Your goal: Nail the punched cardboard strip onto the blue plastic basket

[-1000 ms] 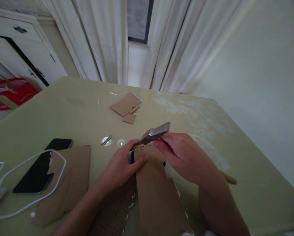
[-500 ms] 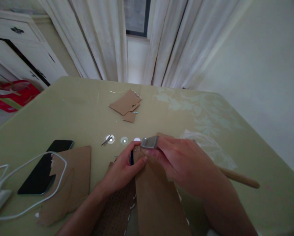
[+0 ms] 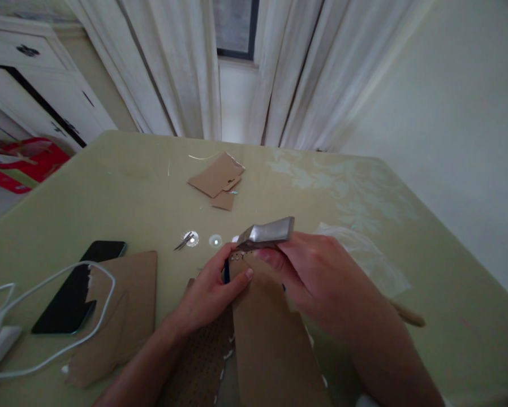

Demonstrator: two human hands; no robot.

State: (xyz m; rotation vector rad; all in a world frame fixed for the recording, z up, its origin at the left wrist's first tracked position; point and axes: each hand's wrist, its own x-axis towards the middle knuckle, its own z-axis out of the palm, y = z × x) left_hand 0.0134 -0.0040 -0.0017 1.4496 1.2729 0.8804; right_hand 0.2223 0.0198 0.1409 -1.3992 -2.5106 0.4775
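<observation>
My right hand grips a hammer; its grey metal head hangs just above the top edge of a brown cardboard strip, and the wooden handle end sticks out behind my wrist. A row of small punched holes runs along that top edge. My left hand pinches the strip's upper left corner together with a thin dark blue tool held upright against it. A second, perforated brown piece lies under my left forearm.
On the pale green table lie a black phone, a white cable, a torn cardboard sheet, small cardboard scraps, shiny round bits with a small metal tool, and clear plastic. White curtains hang behind.
The hammer head dropped onto the strip's top edge half a second ago and has risen again above it. My left hand kept its hold on the strip.
</observation>
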